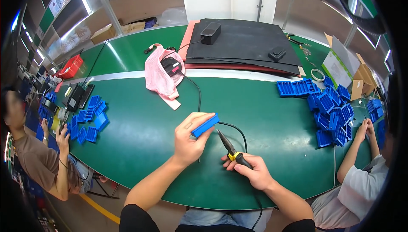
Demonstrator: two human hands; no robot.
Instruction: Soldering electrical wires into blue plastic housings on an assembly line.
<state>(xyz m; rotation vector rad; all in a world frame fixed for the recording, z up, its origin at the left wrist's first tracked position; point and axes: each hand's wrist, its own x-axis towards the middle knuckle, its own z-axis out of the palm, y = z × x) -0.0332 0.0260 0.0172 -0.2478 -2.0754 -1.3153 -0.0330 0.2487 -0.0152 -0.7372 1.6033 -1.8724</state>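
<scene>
My left hand [189, 140] is closed around a small blue plastic tray [205, 125], held tilted above the green table [144, 147] with its long side facing up. In my right hand [250, 171] is a pair of long-nose pliers [231, 148] with black and yellow handles. The tips of the pliers point up and left, just below the tray's right end and apart from it. A black cable [240, 130] runs behind the tray and down past the pliers. What lies inside the tray is turned away from view.
Blue trays [329, 108] lie heaped at the right, with a smaller group [87, 119] at the left. Farther back are a pink cloth pouch [159, 72] with a cabled black device and black sheets [242, 45] bearing a power adapter [211, 33]. People sit at both sides.
</scene>
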